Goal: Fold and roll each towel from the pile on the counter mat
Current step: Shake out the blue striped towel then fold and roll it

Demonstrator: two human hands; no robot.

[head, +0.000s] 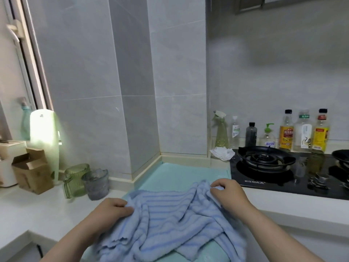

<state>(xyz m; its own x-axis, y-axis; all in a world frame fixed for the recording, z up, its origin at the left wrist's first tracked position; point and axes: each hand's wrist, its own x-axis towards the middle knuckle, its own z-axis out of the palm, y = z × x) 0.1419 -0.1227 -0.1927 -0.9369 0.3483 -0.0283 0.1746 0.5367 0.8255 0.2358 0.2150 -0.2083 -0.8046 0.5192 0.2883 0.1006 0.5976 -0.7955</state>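
Kitchen counter point(37, 210), seen from above the hands. We note a pale green mat point(181, 173) laid on the counter in the middle, running from the near edge back to the tiled wall corner. On it lies the towel point(170, 214), light blue with darker stripes, rumpled and part spread, its near folds hanging over the mat's near edge; we cannot tell whether this is one towel or several lying together. The left hand point(111, 209) sits at the towel's left edge, fingers curled, gripping a bunch of the cloth. The right hand point(227, 192) is at the far right corner of the towel, fingers bent, pinching a raised fold of it just beside the stove. Both forearms reach in from the near edge. To the right we see a black gas stove point(264, 159), touching or just beside the mat's right side. A row of bottles point(302, 131) stands along the far wall behind it, with a spray bottle point(221, 131) at the left end and a crumpled white wad point(222, 153) in front of that. To the left of the mat stand a green jug point(74, 180) and a grey cup point(97, 184), side by side, with an open cardboard box point(32, 171) further left.
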